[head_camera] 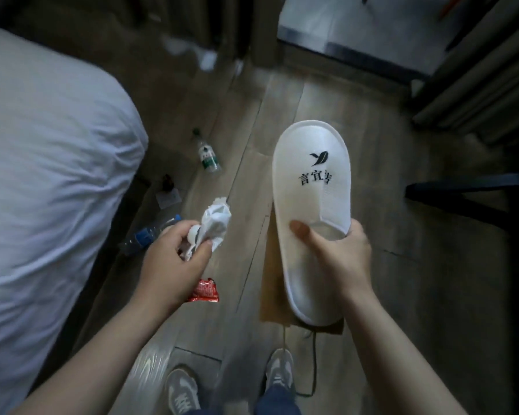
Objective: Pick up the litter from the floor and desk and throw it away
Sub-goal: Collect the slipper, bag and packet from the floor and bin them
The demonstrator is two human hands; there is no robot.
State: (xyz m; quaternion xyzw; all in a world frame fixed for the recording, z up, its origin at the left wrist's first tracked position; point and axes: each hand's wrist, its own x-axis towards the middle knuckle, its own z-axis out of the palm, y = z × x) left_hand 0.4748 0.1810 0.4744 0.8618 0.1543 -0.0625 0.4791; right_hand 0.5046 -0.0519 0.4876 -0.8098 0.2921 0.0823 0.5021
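My left hand (174,256) is curled round a crumpled white tissue wad (216,226), pinching it between thumb and fingers. My right hand (339,253) grips a white slipper (312,187) at the mouth of its upper, thumb on top, toe pointing to 12 o'clock.

More litter lies on the wooden floor (402,295). A red wrapper (204,292) sits at 6 o'clock from my left hand, partly hidden by my wrist. A blue-label bottle (147,235) lies at 9 o'clock against the bed (42,175). A green-label bottle (209,155) lies at 12 o'clock, and white scraps (192,52) lie farther off the same way. Under the slipper is a flat brown paper bag (270,280), mostly covered. My 2 shoes (182,390) stand at 6 o'clock.
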